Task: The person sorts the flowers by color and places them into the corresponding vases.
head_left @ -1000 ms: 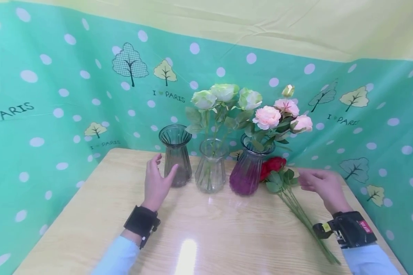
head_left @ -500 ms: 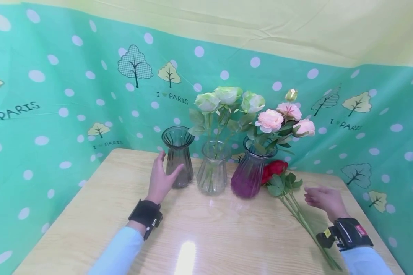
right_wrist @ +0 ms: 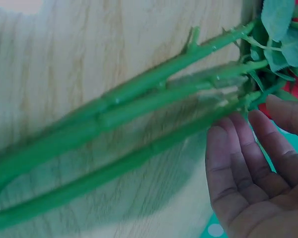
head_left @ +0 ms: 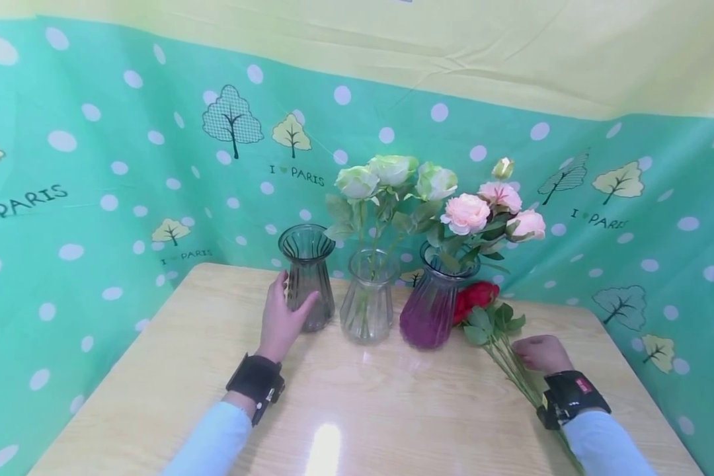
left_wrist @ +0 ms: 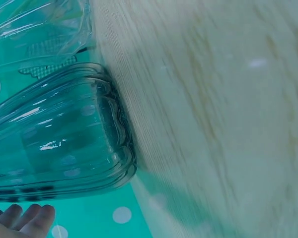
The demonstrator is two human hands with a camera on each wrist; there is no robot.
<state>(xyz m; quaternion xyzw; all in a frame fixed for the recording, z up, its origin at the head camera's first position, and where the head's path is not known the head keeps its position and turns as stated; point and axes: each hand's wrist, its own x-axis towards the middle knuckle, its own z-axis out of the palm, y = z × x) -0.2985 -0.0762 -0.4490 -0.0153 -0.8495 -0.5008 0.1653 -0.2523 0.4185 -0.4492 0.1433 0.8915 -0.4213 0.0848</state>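
My left hand [head_left: 281, 324] is beside an upright grey glass vase [head_left: 313, 281], its thumb spread from the fingers; in the left wrist view, the fingertips [left_wrist: 38, 218] show a gap from the glass [left_wrist: 64, 134]. On the right, my right hand [head_left: 544, 354] is next to the green stems [head_left: 512, 365] of red artificial flowers [head_left: 475, 297] that lie on the table. The right wrist view has its loosely bent fingers [right_wrist: 218, 153] just beside the lowest stem [right_wrist: 134, 161], with nothing gripped. Whether a fingertip touches that stem I cannot tell.
A clear vase [head_left: 365, 314] holding white-green roses [head_left: 357, 182] stands right of the grey one. Beside it is a purple-bottomed vase [head_left: 427, 320] with pink flowers [head_left: 467, 213]. A dotted green cloth [head_left: 113, 251] hangs behind the wooden table [head_left: 404, 403].
My right hand has come down and, lately, left toward the flower stems. The left hand has shifted slightly and stays beside the grey vase. The vases stand where they were.
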